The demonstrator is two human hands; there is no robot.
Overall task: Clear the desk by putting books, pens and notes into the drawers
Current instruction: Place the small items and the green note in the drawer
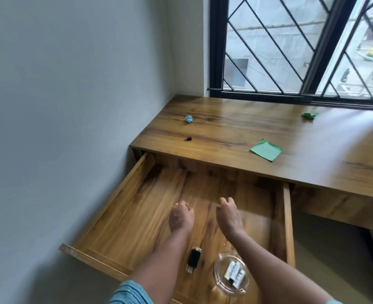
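left hand [181,218]: over the open drawer, back of the hand toward the camera, fingers bent down and away. Honestly can't tell if it's pinching something or just curled, it's blurry up at the fingertips.
right hand [229,216]: same deal, just beside the left one, fingers tucked out of sight, so can't tell the grip here either.
drawer [124,194]: pulled way out from under the left end of the desk, both hands hang over its middle.
black thing [193,258]: small, with a clear end, lying on the drawer floor between the 2 forearms.
glass ashtray [219,281]: in the drawer near the front right, with a few white bits [234,272] in it.
desk [323,150]: wooden top under the window [291,51].
green note [266,150]: flat square on the desk top, near the front edge.
green crumple [309,115]: far back by the window, well apart from the flat note.
blue crumple [189,118]: back left of the desk top.
black bit [189,138]: tiny, just in front of the blue crumple, too small to tell what it is.
sleeve [130,292]: blue striped, on the left arm.
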